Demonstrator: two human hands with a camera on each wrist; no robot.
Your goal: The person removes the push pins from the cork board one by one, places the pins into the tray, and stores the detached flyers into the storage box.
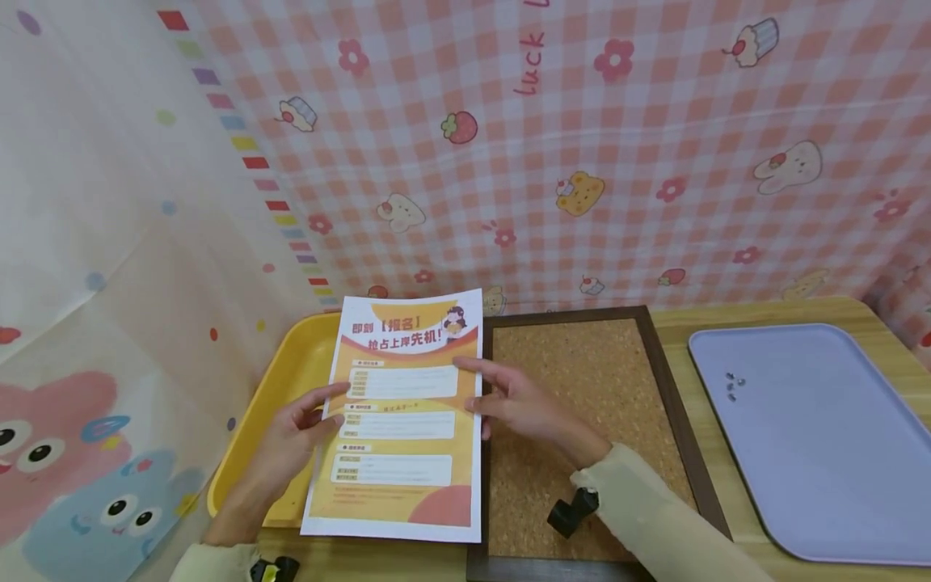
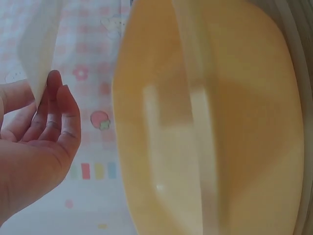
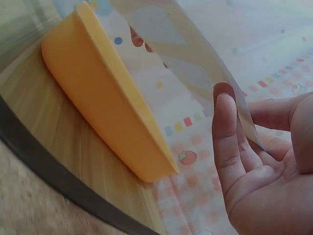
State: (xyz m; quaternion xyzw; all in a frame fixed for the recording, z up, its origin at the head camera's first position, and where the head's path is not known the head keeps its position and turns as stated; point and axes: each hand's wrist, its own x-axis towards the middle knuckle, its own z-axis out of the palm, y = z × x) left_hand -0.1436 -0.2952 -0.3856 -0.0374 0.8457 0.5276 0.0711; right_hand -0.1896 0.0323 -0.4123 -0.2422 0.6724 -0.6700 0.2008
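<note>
A printed poster sheet [image 1: 396,505], white-bordered with an orange and yellow design, is held up between both hands. At its left edge the left hand [image 1: 280,453] pinches the paper, thumb and index finger on the front and the other fingers behind, as the left wrist view shows. The right hand [image 1: 527,408] pinches the right edge in the same way; in the right wrist view its fingertips [image 3: 226,110] press the back of the sheet. The sheet overlaps a yellow tray [image 1: 294,356] and the left side of a framed cork board [image 1: 575,388] in the head view.
On the right lies a lavender tray [image 1: 822,436] with several small metallic pieces [image 1: 733,384] near its left side. Wooden tabletop [image 1: 676,356] shows between board and tray. A pink checked cloth [image 1: 509,178] hangs behind, and a patterned white cloth [image 1: 124,307] hangs at left.
</note>
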